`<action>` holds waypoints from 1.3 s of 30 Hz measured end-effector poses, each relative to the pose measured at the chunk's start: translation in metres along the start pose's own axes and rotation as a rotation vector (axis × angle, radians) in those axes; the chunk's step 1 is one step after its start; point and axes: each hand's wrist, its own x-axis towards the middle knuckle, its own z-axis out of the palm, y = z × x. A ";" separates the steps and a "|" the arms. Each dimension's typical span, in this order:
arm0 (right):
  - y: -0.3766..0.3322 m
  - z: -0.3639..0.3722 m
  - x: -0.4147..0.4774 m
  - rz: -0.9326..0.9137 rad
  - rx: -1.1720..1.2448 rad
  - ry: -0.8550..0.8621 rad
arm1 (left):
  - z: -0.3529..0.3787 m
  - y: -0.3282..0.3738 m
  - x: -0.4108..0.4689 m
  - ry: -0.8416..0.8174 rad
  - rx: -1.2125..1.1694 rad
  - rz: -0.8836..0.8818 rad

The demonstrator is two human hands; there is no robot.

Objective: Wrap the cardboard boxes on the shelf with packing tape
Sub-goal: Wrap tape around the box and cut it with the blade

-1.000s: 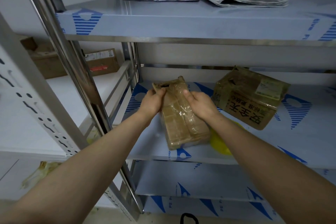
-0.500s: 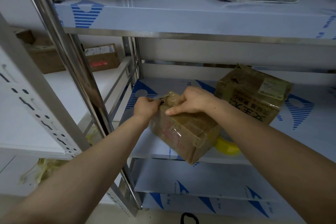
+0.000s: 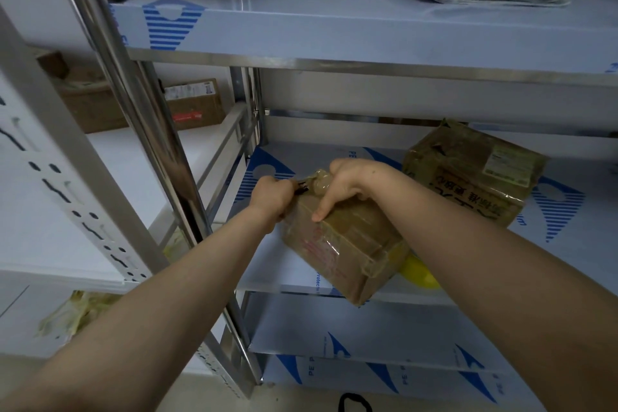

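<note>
I think the tape (image 3: 319, 181) is being cut: the left hand (image 3: 271, 192) grips a dark tool (image 3: 301, 187), the right hand (image 3: 351, 184) holds the box (image 3: 347, 244), and next the loose end needs pressing flat.

Dim, cool, even indoor light, soft shadow under the upper shelf (image 3: 368, 33), streaked glare on the steel upright (image 3: 140, 104), faint sheen on the taped cardboard box (image 3: 344, 244), wide-angle bowing at the edges, slightly soft detail throughout
</note>
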 end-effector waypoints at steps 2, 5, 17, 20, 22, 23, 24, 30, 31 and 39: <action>0.002 0.001 0.000 0.006 0.022 -0.003 | -0.001 0.001 0.001 -0.031 0.009 -0.005; 0.007 0.002 0.000 0.011 0.050 0.012 | -0.004 0.004 0.000 -0.082 0.033 -0.019; -0.003 -0.002 0.018 0.105 0.048 -0.079 | -0.009 0.000 -0.005 -0.314 0.000 -0.006; 0.000 -0.002 0.024 0.151 0.090 -0.135 | -0.008 -0.001 -0.003 -0.336 -0.045 -0.025; 0.005 -0.001 0.025 0.139 0.161 -0.089 | -0.009 -0.001 -0.002 -0.356 -0.083 -0.052; 0.008 -0.001 0.025 0.132 0.193 -0.059 | -0.009 -0.001 -0.001 -0.370 -0.081 -0.051; 0.012 -0.002 0.026 0.132 0.228 -0.038 | -0.009 -0.001 0.000 -0.383 -0.070 -0.044; 0.023 0.003 0.030 0.142 0.460 0.004 | -0.007 -0.001 0.001 -0.399 -0.062 -0.005; 0.023 0.005 0.029 0.131 0.481 0.032 | -0.008 -0.001 0.001 -0.399 -0.068 -0.010; 0.032 0.011 0.024 0.084 0.685 0.088 | -0.009 -0.001 0.000 -0.499 -0.082 -0.002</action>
